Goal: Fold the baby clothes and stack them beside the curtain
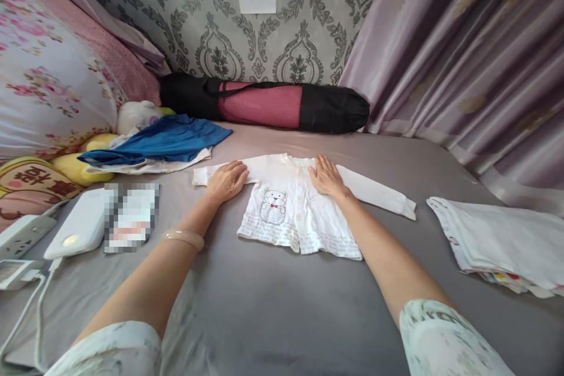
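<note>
A small white long-sleeved shirt (282,200) lies spread flat on the grey bed sheet (255,305), front side up. It has buttons down the middle, a bear drawing on one side and rows of lettering near the hem. My left hand (228,180) rests flat on the sleeve at the left, covering part of it. Across the upper chest by the collar, my right hand (326,176) lies palm down with fingers stretched out. Neither hand grips the fabric.
Folded white clothes (497,241) are stacked at the right. Blue and white clothing (163,141) lies back left near plush toys. A white power bank (81,223), cables and a power strip (26,235) sit at left. A black-and-pink roll bag (259,104) lies along the wall.
</note>
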Action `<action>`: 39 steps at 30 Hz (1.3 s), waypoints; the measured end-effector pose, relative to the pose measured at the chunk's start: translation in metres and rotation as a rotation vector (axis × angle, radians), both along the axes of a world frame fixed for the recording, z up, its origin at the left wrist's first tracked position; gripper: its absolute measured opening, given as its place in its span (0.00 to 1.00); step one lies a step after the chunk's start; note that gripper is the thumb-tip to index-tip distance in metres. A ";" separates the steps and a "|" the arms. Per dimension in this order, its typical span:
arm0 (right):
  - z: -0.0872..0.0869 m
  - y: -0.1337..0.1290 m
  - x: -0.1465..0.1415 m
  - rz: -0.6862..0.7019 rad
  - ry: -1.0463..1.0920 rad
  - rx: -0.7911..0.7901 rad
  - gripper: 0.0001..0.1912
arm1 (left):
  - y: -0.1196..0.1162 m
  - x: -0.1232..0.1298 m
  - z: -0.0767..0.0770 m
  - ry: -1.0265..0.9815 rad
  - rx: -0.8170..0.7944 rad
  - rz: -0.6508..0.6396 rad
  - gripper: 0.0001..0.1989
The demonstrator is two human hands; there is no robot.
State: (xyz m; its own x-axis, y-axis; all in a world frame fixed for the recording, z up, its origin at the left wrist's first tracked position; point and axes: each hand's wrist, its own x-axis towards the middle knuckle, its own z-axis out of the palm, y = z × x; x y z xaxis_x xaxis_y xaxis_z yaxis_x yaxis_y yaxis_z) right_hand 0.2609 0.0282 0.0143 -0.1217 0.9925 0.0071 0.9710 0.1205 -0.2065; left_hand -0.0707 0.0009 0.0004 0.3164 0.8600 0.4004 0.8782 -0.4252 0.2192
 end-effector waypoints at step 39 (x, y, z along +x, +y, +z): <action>0.054 -0.198 0.051 -0.442 0.792 -0.506 0.13 | -0.121 0.040 0.040 -0.611 -0.783 0.363 0.20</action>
State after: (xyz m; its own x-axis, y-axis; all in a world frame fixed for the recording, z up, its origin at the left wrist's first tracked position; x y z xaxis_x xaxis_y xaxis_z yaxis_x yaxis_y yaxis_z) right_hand 0.3120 -0.1701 0.0681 0.1121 0.8567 -0.5035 0.4719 -0.4918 -0.7318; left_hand -0.0310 -0.1199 0.0403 -0.0801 0.9498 -0.3024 0.5724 0.2922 0.7662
